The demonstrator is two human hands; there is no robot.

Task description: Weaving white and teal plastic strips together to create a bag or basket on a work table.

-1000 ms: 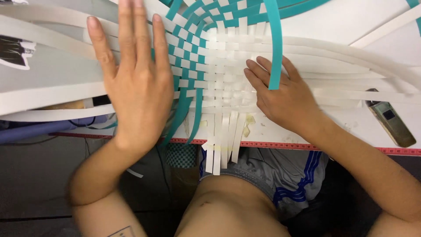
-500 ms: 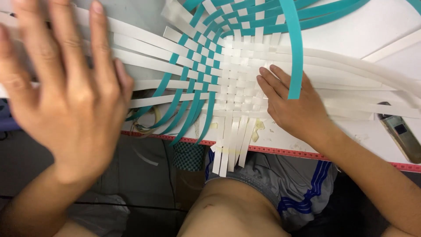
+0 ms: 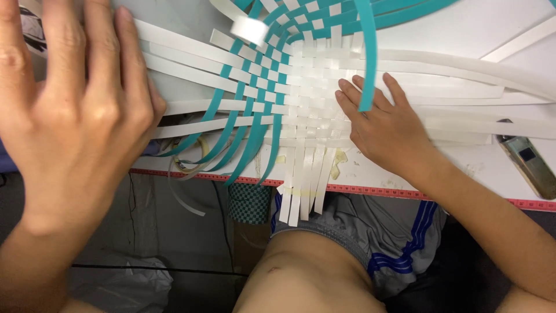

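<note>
Woven mat [image 3: 307, 93] of white and teal strips lying flat on the white bench [image 3: 463, 35], its loose white ends overhanging the near edge. Right hand [image 3: 388, 130] pressed flat on the mat's white centre, fingers extended, grasping nothing; one teal strip [image 3: 366, 52] arches over its fingertips. Left hand [image 3: 69, 116] open with fingers spread, raised close to the camera at the left, holding nothing. A red rule [image 3: 370, 189] runs along the bench edge; a dark flat tool [image 3: 530, 165] lies at far right.

White worktable [image 3: 463, 35], red ruler edge [image 3: 405, 191], dark floor [image 3: 174, 243]
</note>
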